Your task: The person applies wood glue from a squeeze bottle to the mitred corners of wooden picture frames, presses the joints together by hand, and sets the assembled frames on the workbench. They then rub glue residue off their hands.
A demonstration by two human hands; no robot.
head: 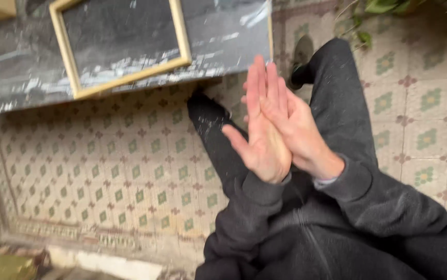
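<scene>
My left hand (262, 142) is held flat with its palm towards me, thumb sticking out to the left. My right hand (298, 122) lies flat against it, fingers straight and pointing up the picture alongside the left fingers. Neither hand holds anything. Both wrists come out of dark grey fleece sleeves (358, 186). The hands hover above my legs in dark, dust-speckled trousers (337, 98), over a patterned tile floor (130, 166). Motion blurs the view slightly.
A dark, dusty marbled slab (223, 36) lies across the top left, with a pale wooden frame (130, 75) on it. Dark shoes (301, 72) stand beside the slab's edge. Green plant leaves (384, 6) show at the top right. A worn stone edge (104, 262) runs along the bottom left.
</scene>
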